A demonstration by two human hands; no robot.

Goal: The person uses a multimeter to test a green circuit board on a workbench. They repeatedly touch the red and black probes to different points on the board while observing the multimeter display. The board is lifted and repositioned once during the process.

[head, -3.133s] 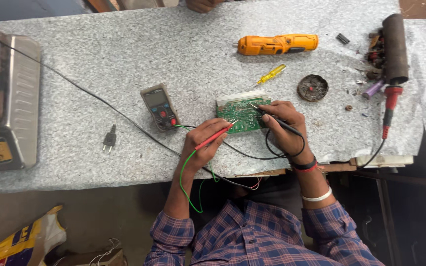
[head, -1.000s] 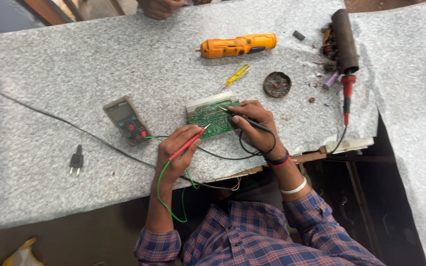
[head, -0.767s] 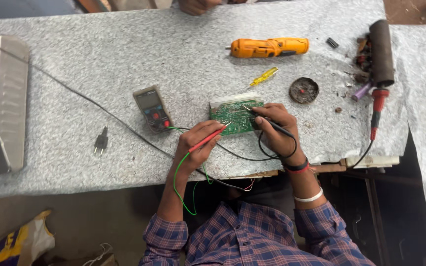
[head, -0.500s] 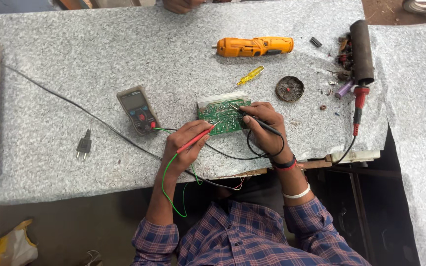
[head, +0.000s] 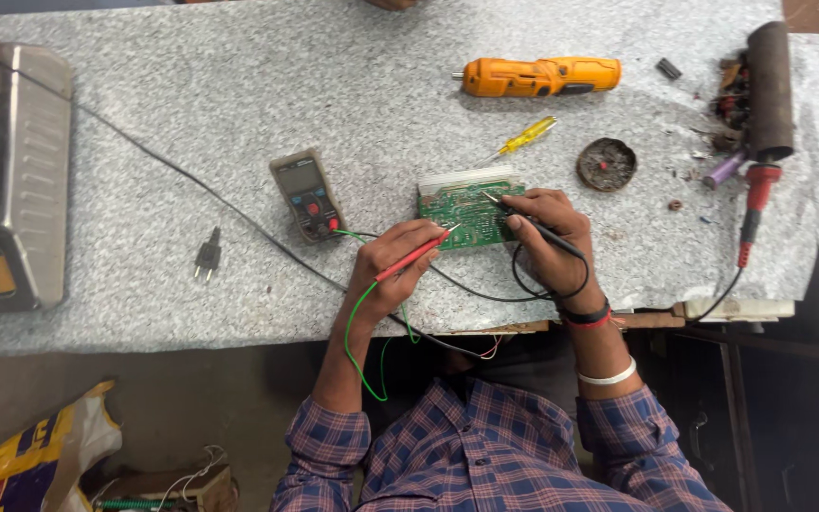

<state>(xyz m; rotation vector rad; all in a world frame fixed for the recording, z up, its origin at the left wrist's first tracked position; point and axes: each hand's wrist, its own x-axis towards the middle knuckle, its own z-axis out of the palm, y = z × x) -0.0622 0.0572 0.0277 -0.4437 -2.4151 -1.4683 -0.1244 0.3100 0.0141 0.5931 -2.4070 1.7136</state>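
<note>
Circuit board (head: 469, 209), green, lies flat near the middle of the grey speckled bench (head: 239, 85), a white finned strip along its far edge. Going left to right: a steel-cased appliance (head: 11, 171) at the far left edge, a loose black plug (head: 208, 256), then the multimeter (head: 308, 194) just left of the board with its leads running to us. Our left hand (head: 395, 265) is closed pen-fashion on the red probe (head: 416, 253), tip at the board's left edge; our right hand (head: 547, 232) is clamped on the black probe (head: 533, 223), tip on the board's middle. To do this well we judge: both tips held steady on single pads, wrists resting on the bench, leads clear of the board, meter face in view. Farther right, an orange power screwdriver (head: 537, 76) and a small yellow screwdriver (head: 526, 137). One container: a shallow round tin (head: 607, 163), open, holding dark residue we cannot identify. Far right, a dark cylinder (head: 770, 90) beside scattered scraps, and a red-handled tool (head: 755, 204).
</note>
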